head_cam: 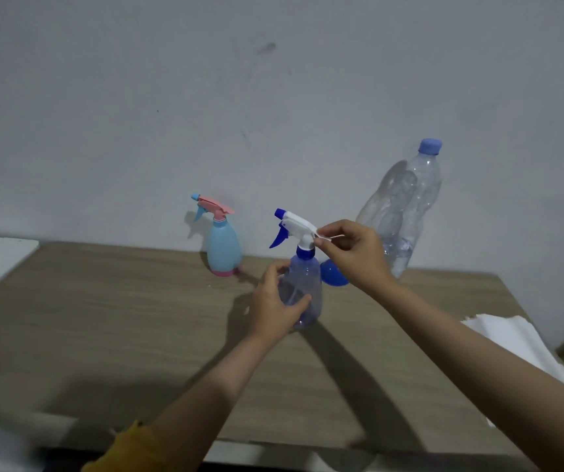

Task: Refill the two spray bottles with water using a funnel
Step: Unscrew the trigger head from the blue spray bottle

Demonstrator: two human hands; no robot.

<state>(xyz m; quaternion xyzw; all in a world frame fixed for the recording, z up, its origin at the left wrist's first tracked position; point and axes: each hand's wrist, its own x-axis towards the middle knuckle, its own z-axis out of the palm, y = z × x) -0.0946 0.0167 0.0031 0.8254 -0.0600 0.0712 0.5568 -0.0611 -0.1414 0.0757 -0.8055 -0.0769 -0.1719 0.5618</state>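
Between the two hands stood the clear spray bottle [302,294] on the wooden table [103,318]: the left hand [273,304] curled around its body, and the right hand [348,253] pinched the rear of its white-and-blue trigger head [295,226], apparently to unscrew it. Such a thin pinch could slip, or the light bottle could tip if the lower grasp slackened. Just behind the right wrist, the blue funnel [333,275] and tall water bottle [401,212] risked a knock; the pale-blue spray bottle [223,247] stood well clear, left of both grips.
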